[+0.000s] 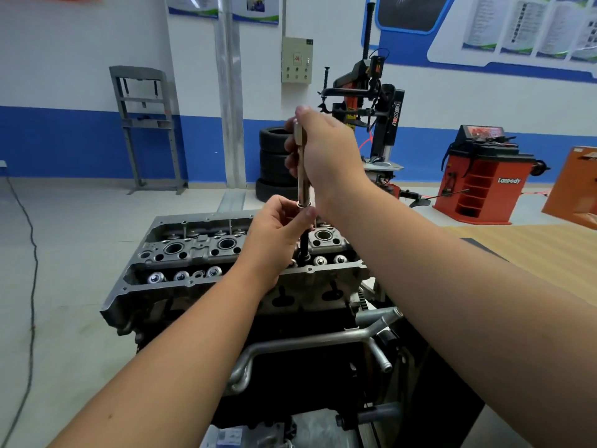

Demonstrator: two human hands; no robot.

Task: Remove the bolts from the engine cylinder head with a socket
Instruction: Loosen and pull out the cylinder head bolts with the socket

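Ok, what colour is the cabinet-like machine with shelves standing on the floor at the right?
Red-orange with a black top: the wheel balancer, clearest in the head view.

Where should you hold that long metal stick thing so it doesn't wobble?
Probably as shown: the socket bar stands upright, so the right hand wraps its top from the side, and the left hand pinches it low, just above the cylinder head. Two spaced grips likely keep it straight.

Cylinder head (193, 253): bare grey aluminium casting, uncovered, mounted level on engine, below both hands. Socket tool (303, 176): long metal shaft held upright, gripped near top by right hand (326, 153), pinched lower down by left hand (277, 234); dark lower end (304, 245) seated in head just beneath left hand.
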